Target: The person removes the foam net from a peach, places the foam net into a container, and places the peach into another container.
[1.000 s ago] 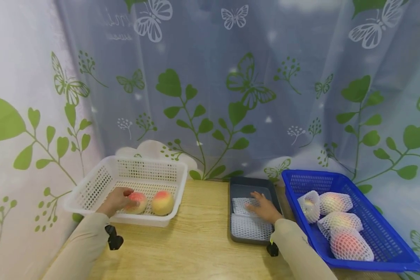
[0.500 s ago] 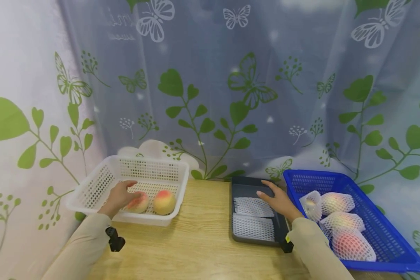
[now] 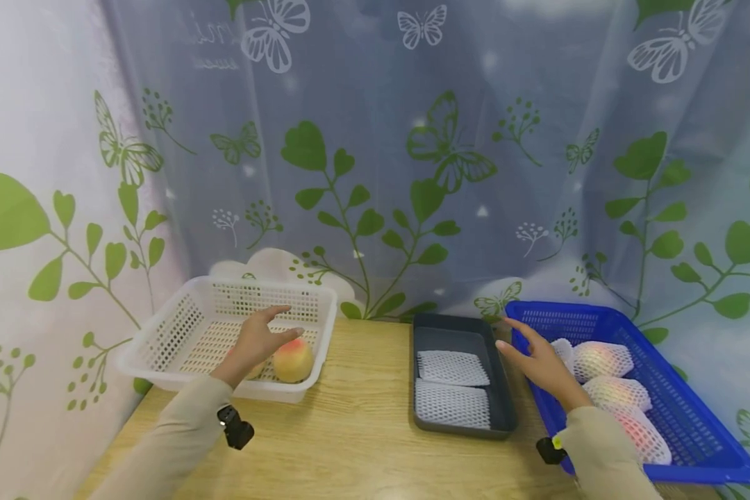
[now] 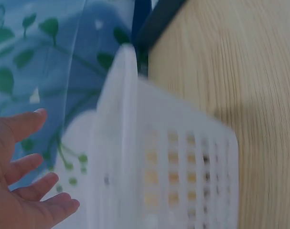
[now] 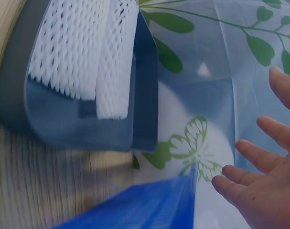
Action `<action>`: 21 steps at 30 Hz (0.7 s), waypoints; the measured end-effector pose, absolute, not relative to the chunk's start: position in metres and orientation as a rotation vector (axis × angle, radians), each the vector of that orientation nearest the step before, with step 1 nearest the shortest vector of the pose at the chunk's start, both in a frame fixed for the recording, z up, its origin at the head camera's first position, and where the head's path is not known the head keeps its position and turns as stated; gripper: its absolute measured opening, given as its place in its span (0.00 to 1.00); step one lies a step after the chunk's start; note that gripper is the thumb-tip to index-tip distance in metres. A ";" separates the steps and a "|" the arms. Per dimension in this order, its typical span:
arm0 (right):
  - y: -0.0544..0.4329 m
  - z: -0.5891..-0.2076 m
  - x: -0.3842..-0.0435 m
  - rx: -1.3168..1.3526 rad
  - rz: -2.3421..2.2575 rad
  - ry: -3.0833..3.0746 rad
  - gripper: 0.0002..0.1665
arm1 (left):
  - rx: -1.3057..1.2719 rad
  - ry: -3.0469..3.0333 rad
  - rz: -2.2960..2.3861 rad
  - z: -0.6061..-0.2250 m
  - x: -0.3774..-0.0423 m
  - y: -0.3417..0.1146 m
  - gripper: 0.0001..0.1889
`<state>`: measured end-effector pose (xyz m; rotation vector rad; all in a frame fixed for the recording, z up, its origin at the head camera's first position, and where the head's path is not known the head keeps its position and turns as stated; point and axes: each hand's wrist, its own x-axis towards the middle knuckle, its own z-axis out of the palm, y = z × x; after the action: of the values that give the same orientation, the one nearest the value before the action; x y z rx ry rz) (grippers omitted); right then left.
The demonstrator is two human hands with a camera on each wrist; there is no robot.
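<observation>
My left hand [image 3: 256, 346] hovers over the white basket [image 3: 162, 354], fingers spread and holding nothing. Below it one peach [image 3: 292, 361] shows plainly; a second peach [image 3: 255, 371] is mostly hidden behind the hand. In the left wrist view the basket wall [image 4: 183, 124] stands beside the spread fingers [image 4: 35, 186]. My right hand [image 3: 545, 364] is in the air by the left rim of the blue basket [image 3: 694, 410], fingers apart, with nothing in it. Between the baskets, a dark grey tray [image 3: 503, 410] holds white foam net sleeves [image 3: 453, 406] lying flat in two piles.
Several peaches in foam nets [image 3: 600, 361] lie in the blue basket, partly covered by the right hand. The wooden table [image 3: 362, 430] runs between the white basket and the tray. A printed curtain [image 3: 375, 173] hangs behind.
My left hand has lifted off the peach and moved right, above the basket. My right hand has left the foam sleeves in the tray and moved right to the blue basket's edge.
</observation>
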<state>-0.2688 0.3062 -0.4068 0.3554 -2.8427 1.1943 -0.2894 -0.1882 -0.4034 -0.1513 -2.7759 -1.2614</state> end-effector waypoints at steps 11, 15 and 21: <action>0.338 -0.409 -0.240 0.247 1.259 -2.839 0.41 | -0.366 -2.706 -1.335 -0.403 -0.277 -0.123 0.30; 0.352 -0.411 -0.228 0.188 1.217 -2.836 0.41 | -0.440 -2.680 -1.388 -0.406 -0.272 -0.098 0.30; 0.372 -0.417 -0.211 0.138 1.184 -2.772 0.39 | -0.580 -2.650 -1.476 -0.410 -0.268 -0.061 0.30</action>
<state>-0.2113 0.3722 -0.4170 0.1382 -2.7725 1.1839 -0.2677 -0.0606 -0.4102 -0.5799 -2.6502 -1.4763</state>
